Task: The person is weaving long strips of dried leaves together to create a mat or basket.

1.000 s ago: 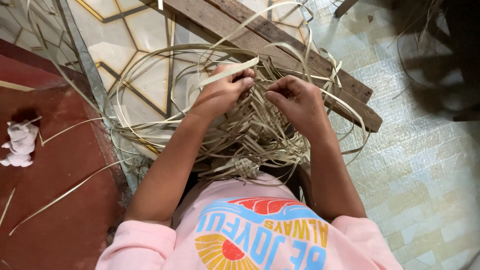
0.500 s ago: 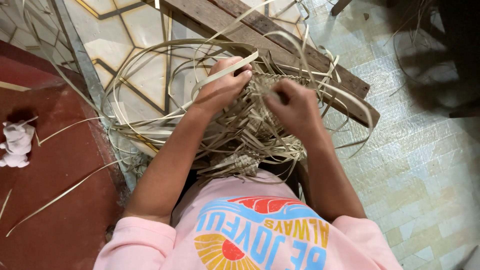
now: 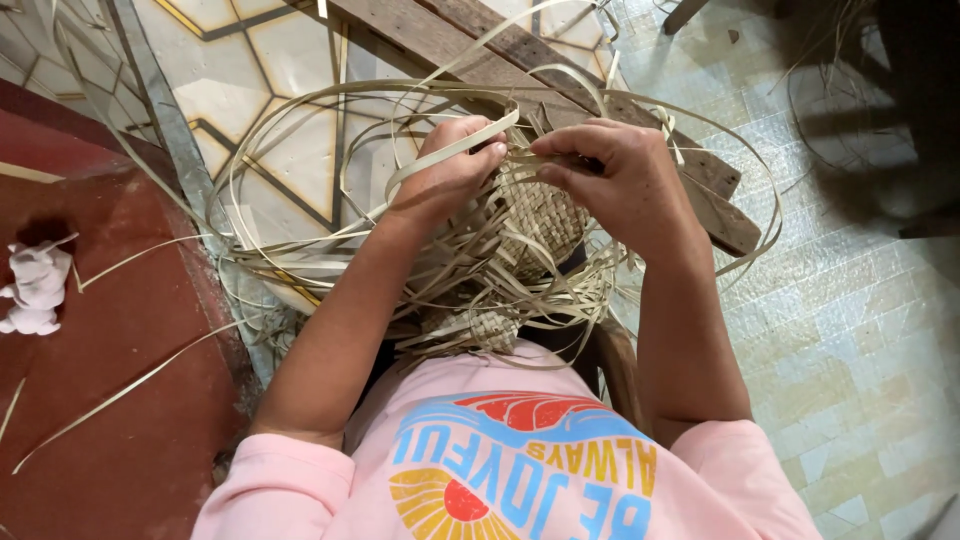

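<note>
Left hand (image 3: pixel 452 165) clamps the half-woven pale straw mat piece (image 3: pixel 540 215) to steady it; right hand (image 3: pixel 610 175) pinches one flat tan strip (image 3: pixel 560 150) at its top edge. Loose strips (image 3: pixel 300 200) loop outward over the brown wooden planks (image 3: pixel 690 170).

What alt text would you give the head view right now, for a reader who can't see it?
Seen from above, a person in a pink shirt weaves a small piece of pale strip matting, the left hand and right hand pinching strips at its top edge. Long loose strips loop out over patterned floor tiles and wooden planks.
</note>
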